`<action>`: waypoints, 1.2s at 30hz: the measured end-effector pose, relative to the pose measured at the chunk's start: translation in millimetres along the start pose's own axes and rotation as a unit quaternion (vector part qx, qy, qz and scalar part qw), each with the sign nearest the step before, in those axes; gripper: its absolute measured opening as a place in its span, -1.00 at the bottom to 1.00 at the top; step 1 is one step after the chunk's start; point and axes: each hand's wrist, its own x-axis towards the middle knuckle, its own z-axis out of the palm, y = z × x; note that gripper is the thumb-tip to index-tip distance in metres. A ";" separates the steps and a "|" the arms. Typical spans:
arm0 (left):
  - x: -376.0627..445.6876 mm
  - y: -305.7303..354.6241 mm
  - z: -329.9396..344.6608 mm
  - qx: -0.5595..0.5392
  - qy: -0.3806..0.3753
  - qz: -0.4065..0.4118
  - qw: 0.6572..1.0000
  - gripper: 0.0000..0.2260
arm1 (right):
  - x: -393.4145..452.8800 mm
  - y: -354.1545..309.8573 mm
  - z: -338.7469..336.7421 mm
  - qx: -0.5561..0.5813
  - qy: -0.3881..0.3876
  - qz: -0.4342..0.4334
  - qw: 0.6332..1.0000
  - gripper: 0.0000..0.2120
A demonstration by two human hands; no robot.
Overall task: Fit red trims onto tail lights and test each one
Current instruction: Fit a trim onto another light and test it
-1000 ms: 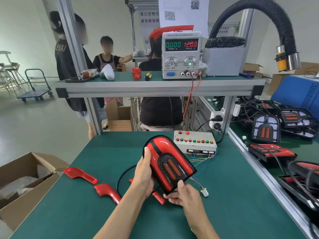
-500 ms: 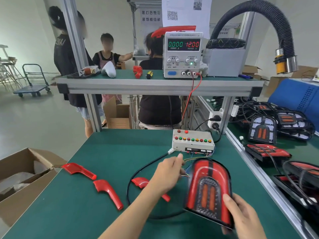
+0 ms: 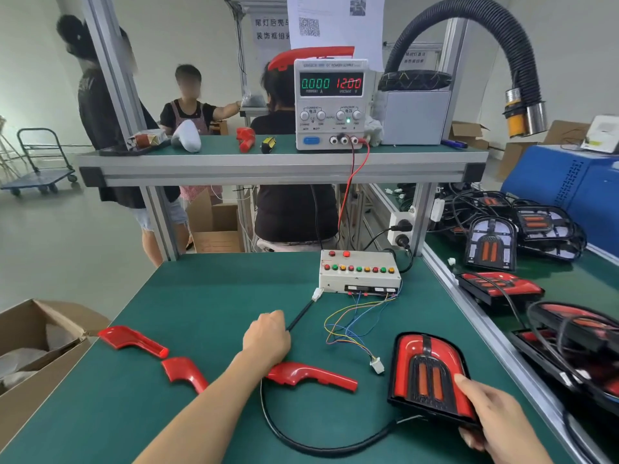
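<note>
1. The right hand (image 3: pixel 499 426) grasps the tail light (image 3: pixel 430 376) at its near right corner, thumb on the red face, the other fingers hidden beneath; the light sits at the near right of the green table (image 3: pixel 201 303).
2. The left hand (image 3: pixel 268 339) is clenched round the tail light's black cable (image 3: pixel 301 316), well short of the white connector (image 3: pixel 317 294) lying just beside the test box (image 3: pixel 360 271). Whether the plug is seated in the box cannot be made out.
3. The cable loops behind the left forearm and back to the light; that stretch is partly hidden.
4. Three loose red trims lie on the table: one (image 3: pixel 311 376) just beside the left wrist, one (image 3: pixel 184 373) partly cut off by the forearm, one (image 3: pixel 132 339) farther left.
5. A cardboard box (image 3: pixel 20 316) at the left edge holds pale packing; its contents are indistinct.
6. The power supply (image 3: pixel 331 102) reads 0.000 and 12.00.
7. Since half a second ago, the tail light has moved lower and further right, and the left hand has drawn back along the cable from the box.
</note>
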 end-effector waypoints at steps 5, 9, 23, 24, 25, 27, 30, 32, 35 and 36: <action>-1.4 -13.8 -21.6 -0.180 0.049 -0.042 0.982 -0.93 | 16.0 0.3 -7.1 -0.027 -0.009 0.003 1.000 -0.63; -21.9 -22.4 -52.0 -0.400 0.046 -0.060 0.913 -0.93 | 27.7 -3.6 -9.2 -0.057 0.016 -0.002 0.998 -0.67; -145.8 101.3 -8.8 -0.587 -0.046 0.174 0.789 -0.74 | -8.7 -87.5 61.7 0.070 -0.088 -0.161 0.981 -0.80; -151.4 106.9 -5.0 -0.575 -0.045 0.184 0.796 -0.79 | -6.9 -94.7 68.0 0.096 -0.099 -0.150 0.979 -0.81; -155.5 109.9 -2.0 -0.562 -0.045 0.190 0.804 -0.81 | -4.6 -100.2 72.1 0.105 -0.091 -0.147 0.979 -0.81; -157.8 104.9 2.9 -0.520 -0.039 0.214 0.826 -0.81 | 0.9 -105.9 75.1 0.096 -0.047 -0.158 0.982 -0.77; -138.6 73.0 11.8 -0.302 0.039 0.274 0.912 -0.82 | 6.8 -106.4 65.6 0.154 -0.010 -0.146 0.977 -0.81; -119.3 46.8 15.2 -0.027 0.039 0.288 0.956 -0.74 | 6.6 -101.4 55.1 0.184 -0.016 -0.122 0.975 -0.85; -97.8 26.7 12.8 0.162 -0.038 0.256 0.952 -0.62 | 3.4 -91.4 44.6 0.166 -0.026 -0.113 0.979 -0.83; -92.9 25.3 10.3 0.193 -0.046 0.255 0.946 -0.63 | 2.2 -89.0 43.2 0.158 -0.029 -0.115 0.980 -0.81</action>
